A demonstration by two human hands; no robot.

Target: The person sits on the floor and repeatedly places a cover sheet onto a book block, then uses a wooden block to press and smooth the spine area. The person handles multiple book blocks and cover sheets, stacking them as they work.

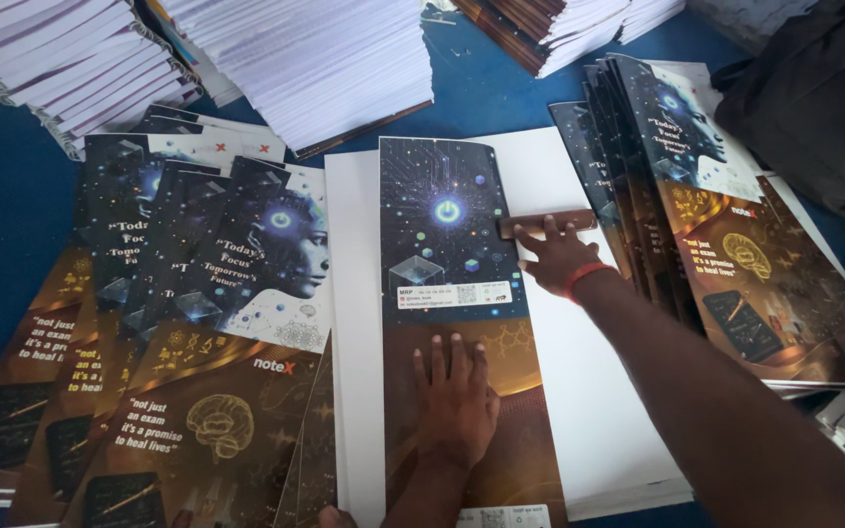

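Folded cover sheet (pixel 447 293) lies on white board (pixel 589 411), long axis near-far. Left hand (pixel 457 401) flat on it, fingers spread (gripping nothing). Right hand (pixel 555 256) presses wooden block (pixel 547 223) along its right edge.

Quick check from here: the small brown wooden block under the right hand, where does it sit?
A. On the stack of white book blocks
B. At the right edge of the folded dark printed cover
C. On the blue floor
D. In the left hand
B: the right hand presses the small brown wooden block at the right edge of the folded dark printed cover, while the left hand lies flat lower on it.
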